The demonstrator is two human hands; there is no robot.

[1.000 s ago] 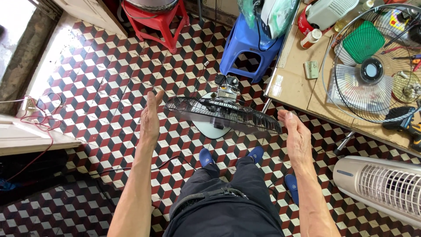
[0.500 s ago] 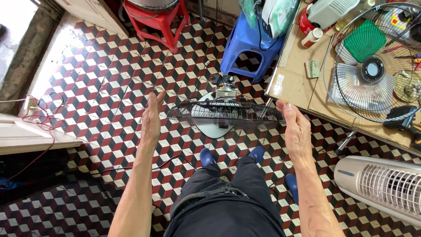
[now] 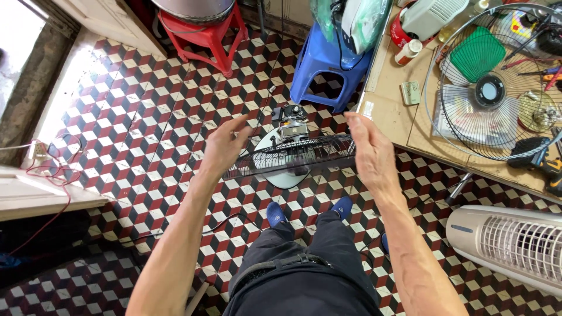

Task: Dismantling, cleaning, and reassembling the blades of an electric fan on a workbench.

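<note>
**Tiled workshop floor, fan guard in hand**

Cube-patterned floor tiles [image 3: 146, 117] in red, black and white run under everything we list, nearest first.

Item one: our dark trousers and blue shoes [image 3: 275, 214], at the bottom of the view.

Item two: our left hand [image 3: 225, 146] and right hand [image 3: 369, 149], held apart with fingers spread, one at each end of the black wire fan guard [image 3: 293, 155]. Whether the palms press the rim or stand just off it, we cannot tell.

Item three: the guard itself, lying roughly level above the fan's pale base [image 3: 275, 175], with the bare motor [image 3: 290, 120] just beyond.

Item four: a white tower fan [image 3: 509, 243] lying low at the right.

Item five: a cluttered workbench [image 3: 386, 105] bearing a second, silver fan grille [image 3: 492, 88].

Item six, farthest: a blue plastic stool [image 3: 322, 64] and a red stool [image 3: 211, 35].
</note>
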